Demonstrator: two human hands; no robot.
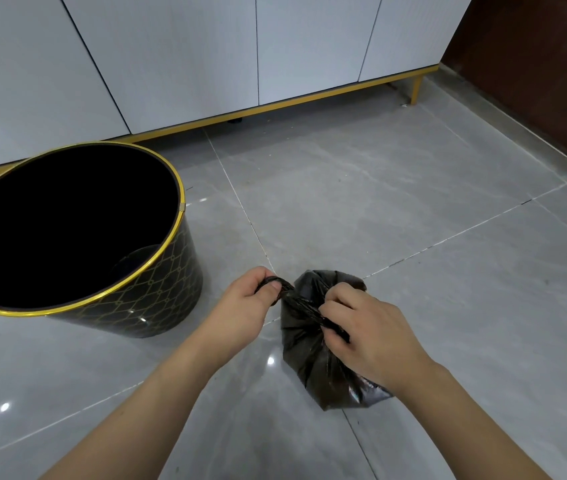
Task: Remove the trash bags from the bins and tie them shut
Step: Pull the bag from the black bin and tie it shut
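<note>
Trash bag point(313, 362) on floor tiles point(413, 237), nearest, btwn both hands. R hand point(368, 336) pinches one twisted end at bag top; L hand point(249, 299) grips other end, pulled out left. Twist axis runs L-R, knot likely needs opposite pulls. Bin point(157, 289) beyond at left, apart, linerless.

Bin point(157, 271) stands left of bag point(313, 368), cabinet point(205, 57) behind.

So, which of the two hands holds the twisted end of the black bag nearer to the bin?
The left hand. It grips the twisted end beside the black-and-gold bin; the right hand grips the other end, above the bag.
</note>
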